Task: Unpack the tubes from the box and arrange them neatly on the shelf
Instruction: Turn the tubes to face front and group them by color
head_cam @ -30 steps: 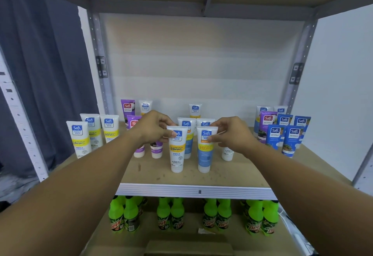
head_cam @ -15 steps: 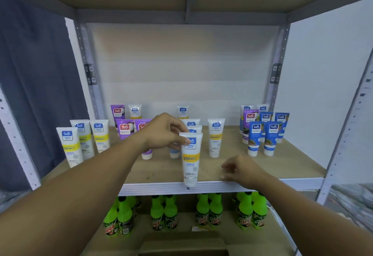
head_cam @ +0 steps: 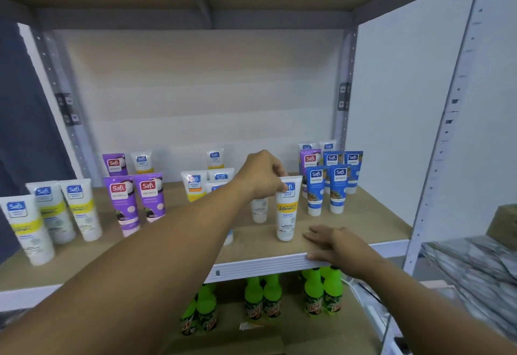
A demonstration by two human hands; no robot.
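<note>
My left hand (head_cam: 261, 174) grips the top of a white tube with a yellow band (head_cam: 286, 209), which stands cap down on the wooden shelf (head_cam: 251, 242) near its front. Resting flat on the shelf's front edge, my right hand (head_cam: 333, 245) is empty with its fingers spread. White and yellow tubes (head_cam: 50, 215) stand at the left, purple tubes (head_cam: 134, 201) beside them, more white tubes (head_cam: 207, 178) in the middle partly behind my arm, and blue tubes (head_cam: 327, 187) at the right. The box is not clearly in view.
Green bottles (head_cam: 263, 298) stand in a row on the lower shelf. A grey metal upright (head_cam: 447, 119) frames the shelf on the right, with a patterned surface (head_cam: 475, 265) beyond it. Another board closes the shelf above.
My left hand has carried the white and yellow tube to the right along the shelf. My right hand let go of the other tube and dropped to the shelf's front edge. The view swung right.
</note>
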